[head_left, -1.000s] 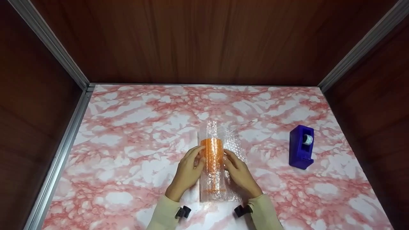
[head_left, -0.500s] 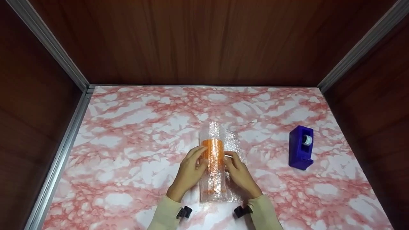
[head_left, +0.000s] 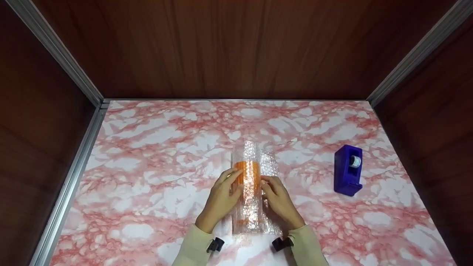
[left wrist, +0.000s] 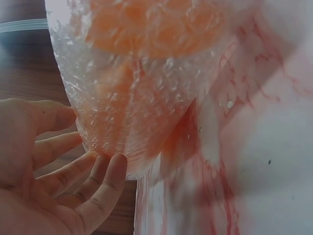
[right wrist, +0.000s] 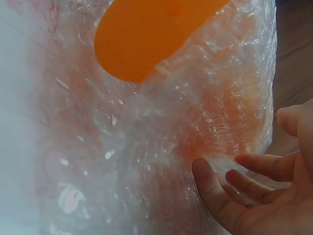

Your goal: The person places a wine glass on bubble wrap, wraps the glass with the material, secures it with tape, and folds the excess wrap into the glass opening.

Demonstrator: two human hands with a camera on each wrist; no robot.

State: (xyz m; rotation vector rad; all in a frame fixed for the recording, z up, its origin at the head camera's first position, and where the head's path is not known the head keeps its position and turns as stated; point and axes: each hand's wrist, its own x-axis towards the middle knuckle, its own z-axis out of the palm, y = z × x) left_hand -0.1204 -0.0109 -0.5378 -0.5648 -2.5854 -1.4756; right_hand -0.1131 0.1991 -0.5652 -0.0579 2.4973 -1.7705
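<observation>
An orange stemmed cup (head_left: 242,173) lies on its side inside a roll of clear bubble wrap (head_left: 250,218), its wide end away from me. The left hand (head_left: 221,195) holds the roll's left side, with fingers over the orange part. In the left wrist view the fingertips touch the wrap. On the other side, the right hand (head_left: 279,198) grips the roll's right edge, its fingertips against the wrap in the right wrist view. The cup's round orange foot (right wrist: 151,36) shows at the roll's near end. A loose flap of wrap (head_left: 269,162) lies flat to the right.
A purple tape dispenser (head_left: 347,171) with a roll of tape stands on the right of the pink-and-white marbled table (head_left: 155,166). Dark wood panels (head_left: 229,48) with metal rails enclose the back and sides. A black wrist camera is on each beige sleeve.
The wrapped cup has rolled slightly to the right, taking up a little of the loose flap. The left hand has shifted right with it; the right hand has moved only slightly.
</observation>
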